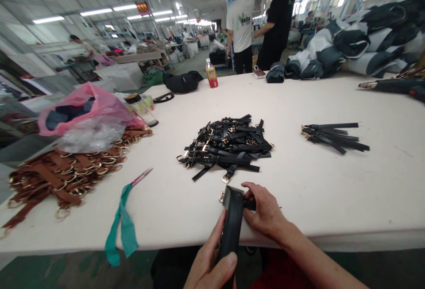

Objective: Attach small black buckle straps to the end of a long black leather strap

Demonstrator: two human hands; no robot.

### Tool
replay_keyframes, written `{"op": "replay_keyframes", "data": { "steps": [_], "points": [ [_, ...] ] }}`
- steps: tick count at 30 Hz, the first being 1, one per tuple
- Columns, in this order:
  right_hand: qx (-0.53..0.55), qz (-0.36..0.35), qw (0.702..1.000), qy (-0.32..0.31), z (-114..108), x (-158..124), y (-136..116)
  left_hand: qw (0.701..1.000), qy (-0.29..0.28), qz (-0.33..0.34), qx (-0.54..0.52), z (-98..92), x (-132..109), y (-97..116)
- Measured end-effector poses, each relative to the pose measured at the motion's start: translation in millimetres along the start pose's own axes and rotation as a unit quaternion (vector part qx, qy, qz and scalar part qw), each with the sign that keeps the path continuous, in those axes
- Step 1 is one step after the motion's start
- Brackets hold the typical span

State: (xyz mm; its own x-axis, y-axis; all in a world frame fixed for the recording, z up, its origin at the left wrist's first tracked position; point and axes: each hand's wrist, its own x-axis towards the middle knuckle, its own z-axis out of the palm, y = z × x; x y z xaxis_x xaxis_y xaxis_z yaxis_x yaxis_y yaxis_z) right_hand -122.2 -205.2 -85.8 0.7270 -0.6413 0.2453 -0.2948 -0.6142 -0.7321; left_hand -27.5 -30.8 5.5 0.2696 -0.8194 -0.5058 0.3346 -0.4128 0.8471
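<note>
While both hands work at the table's near edge, bottom centre of frame, the left hand [212,264] is wrapped round the lower end of a black strap [231,227], thumb across the front, closed tight on it. Right hand [264,211] pinches the strap's upper end w/ fingertips, near a small gold buckle [221,198]; grip closed too. Strap stands roughly upright, top just over the white table [332,191] edge. Just beyond, centre frame: pile of black buckled straps [227,147]. Right of centre: smaller neat bundle of black straps [334,137], well apart from pile. Left side: heap of brown straps w/ gold rings [63,171], pink plastic bag [83,105] behind it, teal ribbon [121,225] hanging off table edge w/ pink-handled snips [142,176]. Top centre: drink bottle [211,73], two people standing past far edge.
</note>
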Motion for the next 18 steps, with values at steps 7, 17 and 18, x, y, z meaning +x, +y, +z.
{"op": "replay_keyframes", "data": {
  "steps": [7, 17, 18],
  "points": [
    [0.004, 0.021, 1.000, -0.004, -2.3, 0.3, -3.3, 0.999, -0.023, 0.028, 0.022, -8.8, 13.0, -3.0],
    [0.000, 0.024, 1.000, -0.016, -3.5, 2.0, -3.5, 0.999, 0.045, 0.022, 0.004, -31.0, -8.9, -4.5],
    [-0.001, 0.024, 1.000, -0.016, -3.7, 1.7, -3.7, 0.998, 0.053, 0.020, 0.000, -32.5, -11.6, -5.4]
  ]
}}
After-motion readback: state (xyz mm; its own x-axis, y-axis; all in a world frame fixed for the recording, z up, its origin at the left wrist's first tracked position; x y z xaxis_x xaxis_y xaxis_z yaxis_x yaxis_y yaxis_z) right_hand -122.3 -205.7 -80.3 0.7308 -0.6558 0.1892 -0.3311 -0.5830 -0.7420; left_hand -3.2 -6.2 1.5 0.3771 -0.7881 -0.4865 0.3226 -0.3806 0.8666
